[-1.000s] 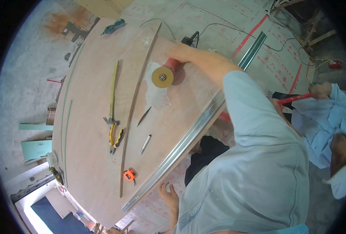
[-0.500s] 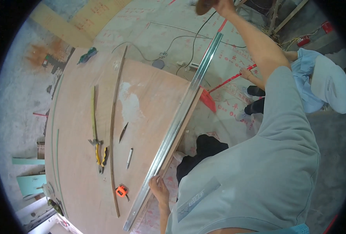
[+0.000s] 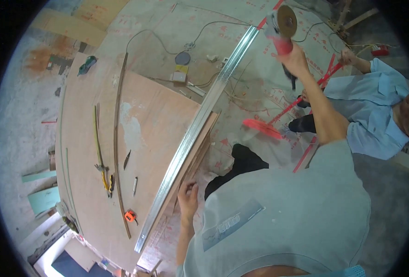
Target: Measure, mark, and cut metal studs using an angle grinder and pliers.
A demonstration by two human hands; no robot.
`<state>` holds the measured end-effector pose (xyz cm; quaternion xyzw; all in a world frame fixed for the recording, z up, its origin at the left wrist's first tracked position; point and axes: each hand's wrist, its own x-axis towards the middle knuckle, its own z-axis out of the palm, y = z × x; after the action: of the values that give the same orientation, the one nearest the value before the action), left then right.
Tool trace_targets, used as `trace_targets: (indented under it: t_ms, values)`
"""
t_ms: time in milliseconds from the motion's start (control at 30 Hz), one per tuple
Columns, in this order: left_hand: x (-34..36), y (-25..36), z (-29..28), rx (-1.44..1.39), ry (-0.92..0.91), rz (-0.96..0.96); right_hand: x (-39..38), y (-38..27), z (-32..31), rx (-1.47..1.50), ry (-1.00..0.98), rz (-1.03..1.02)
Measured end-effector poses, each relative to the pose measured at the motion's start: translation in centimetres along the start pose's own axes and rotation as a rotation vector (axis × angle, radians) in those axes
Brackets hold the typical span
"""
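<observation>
My right hand is raised and wrapped round the red body of an angle grinder. The grinder's brown disc faces up, beyond the far end of a long silvery metal channel. This channel lies along the near edge of a plywood worktop, and its far end juts out past the board. My left hand hangs beside the worktop's near edge, just off the channel, with its fingers loosely curled and nothing visible in them.
Pliers, an orange tape measure, a marker and a long thin wood strip lie on the worktop. At right a co-worker holds a red-handled broom. Cords cross the floor.
My right hand has swung toward me and to the right with the grinder, which now shows fully. My left hand has come off the metal channel. The co-worker and broom have shifted.
</observation>
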<state>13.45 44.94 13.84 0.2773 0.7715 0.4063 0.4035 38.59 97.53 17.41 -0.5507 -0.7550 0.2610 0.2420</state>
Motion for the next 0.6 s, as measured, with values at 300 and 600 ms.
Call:
trace_targets:
  t_ms: [300, 600]
  values:
    - [9.4, 12.5, 12.0, -0.932, -0.328, -0.003, -18.2, -12.3, 4.6, 0.409, -0.750, -0.142]
    - [6.8, 10.1, 3.7, -1.386, 0.003, -0.128, -29.2, -13.6, 7.7, 1.136, -1.079, 0.329]
